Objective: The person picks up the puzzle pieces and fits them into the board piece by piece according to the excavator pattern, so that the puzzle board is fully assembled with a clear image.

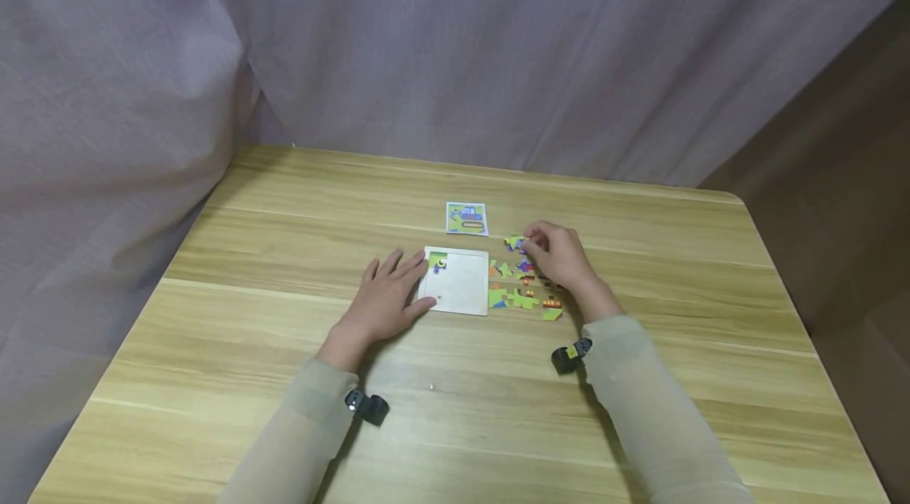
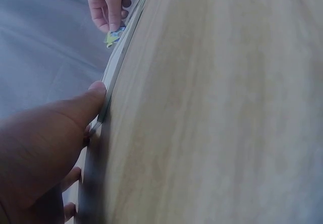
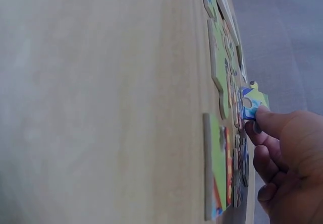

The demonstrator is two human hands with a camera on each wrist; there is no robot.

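Pinching a small puzzle piece [image 3: 254, 101] between thumb and fingertips, the right hand [image 1: 562, 255] sits just right of the middle of the head picture. The piece is blue and green and is lifted a little off the wooden table [image 1: 284, 212]. More loose pieces [image 1: 526, 291] lie close together under that hand. Just left of them is the white puzzle tray [image 1: 462, 287], with one piece [image 1: 438, 260] in its top left corner. The left hand [image 1: 384, 302] lies flat, fingers straight, touching the tray's left edge. A small picture card [image 1: 467, 219] lies above the tray. Bare table spreads all around, far from every edge.
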